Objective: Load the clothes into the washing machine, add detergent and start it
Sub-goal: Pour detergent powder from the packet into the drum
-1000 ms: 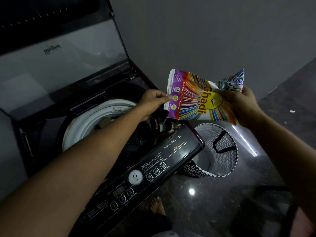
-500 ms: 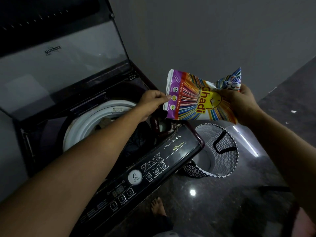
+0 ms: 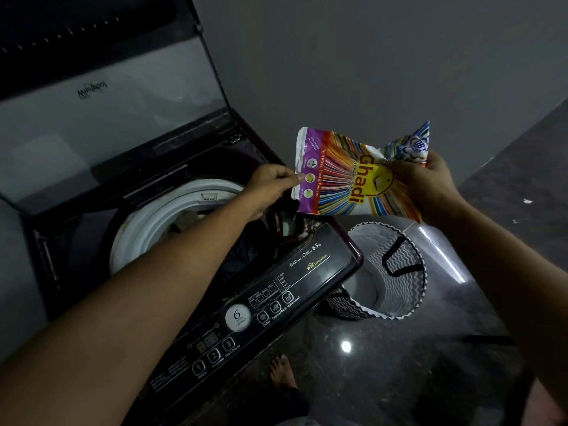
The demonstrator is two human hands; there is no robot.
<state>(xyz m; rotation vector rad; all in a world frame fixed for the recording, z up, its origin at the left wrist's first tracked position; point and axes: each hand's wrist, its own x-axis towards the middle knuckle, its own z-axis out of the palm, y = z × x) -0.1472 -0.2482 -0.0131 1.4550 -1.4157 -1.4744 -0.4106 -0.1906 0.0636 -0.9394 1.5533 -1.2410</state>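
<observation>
Dim room, grey wall (image 3: 368, 56) right behind everything and a dark polished stone floor (image 3: 415, 379) with a ceiling light glinting off it, so a lot is murky. Top-load washing machine (image 3: 307, 272) has its lid (image 3: 107, 118) up, and the lid runs out of frame at the top and left. My left forearm crosses most of the white drum rim (image 3: 147, 229), so the clothes (image 3: 242, 256) inside read as a dark heap with one paler scrap poking out near the back. Left hand (image 3: 270, 186) pinches the left edge of the Ghadi detergent packet (image 3: 347, 179) between thumb and fingers, and right hand (image 3: 430, 182) is wrapped round the crumpled right end, palm covering part of the print. Packet hangs in the air over the machine's back right corner, its lower left corner just above some small compartment (image 3: 287, 226) beside the drum, too dark to tell what it is. Zigzag laundry basket (image 3: 399, 290) stands just beside the control panel's right end, its near edge tucked behind that corner and its top under the packet. Bare foot (image 3: 281, 372) shows in front of the machine, with open floor to the right of the basket and toward the front.
</observation>
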